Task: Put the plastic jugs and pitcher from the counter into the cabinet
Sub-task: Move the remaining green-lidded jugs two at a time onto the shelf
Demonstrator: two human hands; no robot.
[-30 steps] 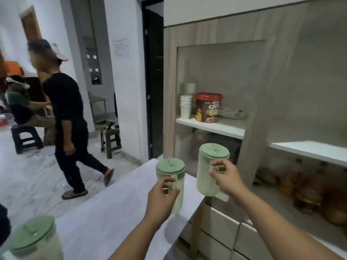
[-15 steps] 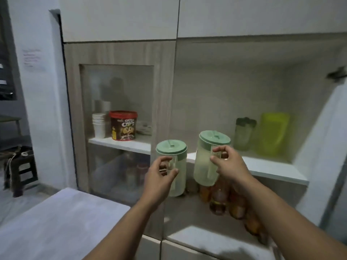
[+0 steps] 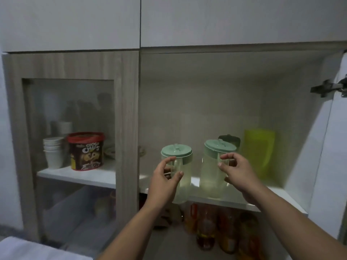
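Observation:
Two clear pale-green jugs with green lids are at the open cabinet. My left hand (image 3: pixel 165 182) grips the handle of the left jug (image 3: pixel 185 178), whose base hangs at the front edge of the white shelf (image 3: pixel 274 197). My right hand (image 3: pixel 237 172) pinches the handle of the right jug (image 3: pixel 210 177), which is over the shelf; I cannot tell if it touches it. A yellow-green pitcher (image 3: pixel 260 152) stands at the back right of the shelf. A dark-lidded container (image 3: pixel 230 140) peeks out behind the right jug.
Behind the glass door on the left stand stacked paper cups (image 3: pixel 53 152) and a red-lidded cereal tub (image 3: pixel 85 152). Several bottles (image 3: pixel 206 228) fill the space under the shelf. The open cabinet door (image 3: pixel 328 156) stands at the right. A counter corner (image 3: pixel 28 248) shows lower left.
My view has swung from the counter to the cabinet. Both jugs have moved forward and closer to the shelf, the right one now over it.

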